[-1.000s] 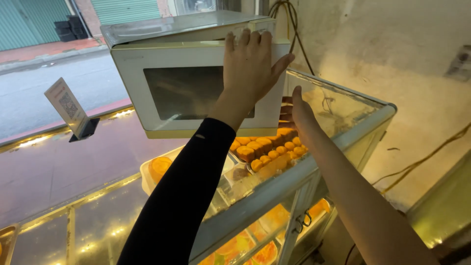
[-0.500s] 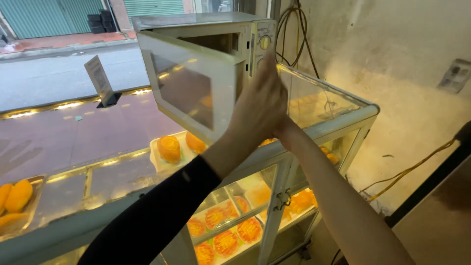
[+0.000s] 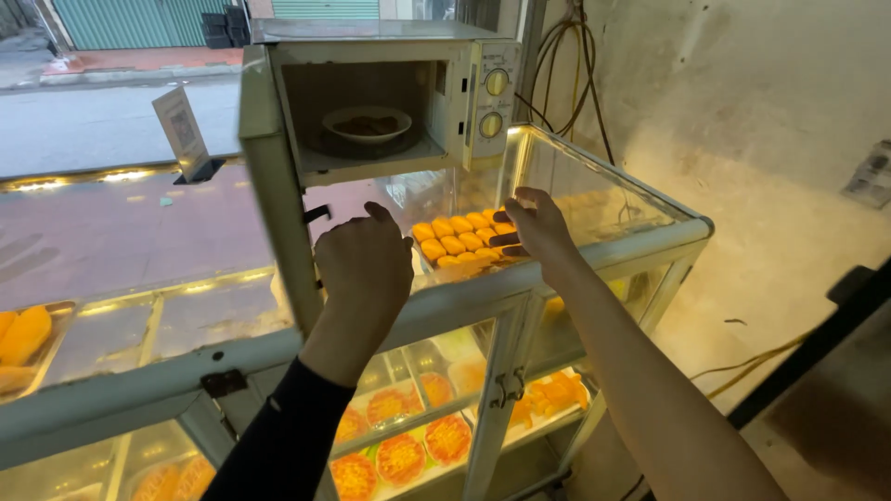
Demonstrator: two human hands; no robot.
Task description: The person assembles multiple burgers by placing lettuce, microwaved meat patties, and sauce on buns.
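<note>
On top of the lit glass display counter (image 3: 608,246), a boxy cream microwave (image 3: 390,102) is standing with its door (image 3: 271,186) swung open, a shallow white bowl (image 3: 367,122) sitting inside. Left hand (image 3: 365,264) is hovering below the door, fingers curled, empty. Right hand (image 3: 534,227) is resting loosely open on the glass.

Both hands raised: left (image 3: 364,263) loosely curled, right (image 3: 533,225) open, empty.
</note>
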